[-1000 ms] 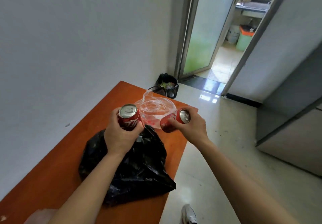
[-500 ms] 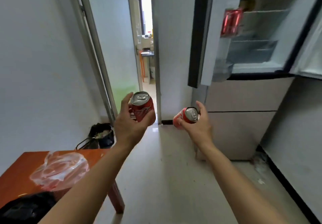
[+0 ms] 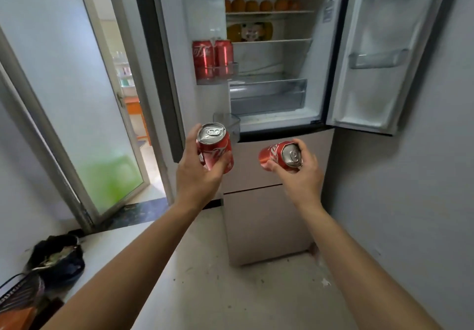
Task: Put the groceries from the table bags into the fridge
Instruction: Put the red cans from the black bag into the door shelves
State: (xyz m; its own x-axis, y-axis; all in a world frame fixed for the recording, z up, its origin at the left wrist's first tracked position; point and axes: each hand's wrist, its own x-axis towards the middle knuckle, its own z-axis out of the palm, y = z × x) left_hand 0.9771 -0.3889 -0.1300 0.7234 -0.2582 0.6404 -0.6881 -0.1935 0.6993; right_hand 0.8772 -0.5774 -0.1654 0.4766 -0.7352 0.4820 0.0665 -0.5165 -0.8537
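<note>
Since the frame half a second ago the view has swung from the doorway to face the open two-door fridge (image 3: 272, 55) head-on, and both arms have come forward toward it; the orange table and its bags have dropped out of sight. The left hand (image 3: 197, 173) grips a red aluminium soda can (image 3: 215, 147) almost upright, its silver top tilted slightly toward the camera, fingers wrapped round the back of the body and the thumb pressed across the front. The right hand (image 3: 300, 170) clasps a second red soda can (image 3: 280, 155) lying nearly on its side, the silver top with its pull tab facing the camera, the thumb under the body and the fingers curled over the far side. Both cans are held in the air in front of the lower fridge drawers, below the open compartment, well apart from each other.

Inside, two more red cans (image 3: 213, 57) stand side by side in the clear plastic bin (image 3: 218, 75) on the left door. A row of round orange fruit (image 3: 259, 5) lies on the top glass shelf, and a yellow package with a cartoon face (image 3: 250, 32) sits on the shelf below. A clear crisper drawer (image 3: 268, 96) is at the bottom. The right door (image 3: 372, 55) stands wide open, with bare-looking clear racks. At lower left on the pale floor is a dark bin with rubbish (image 3: 56, 258), beside a frosted glass door (image 3: 77, 99).
</note>
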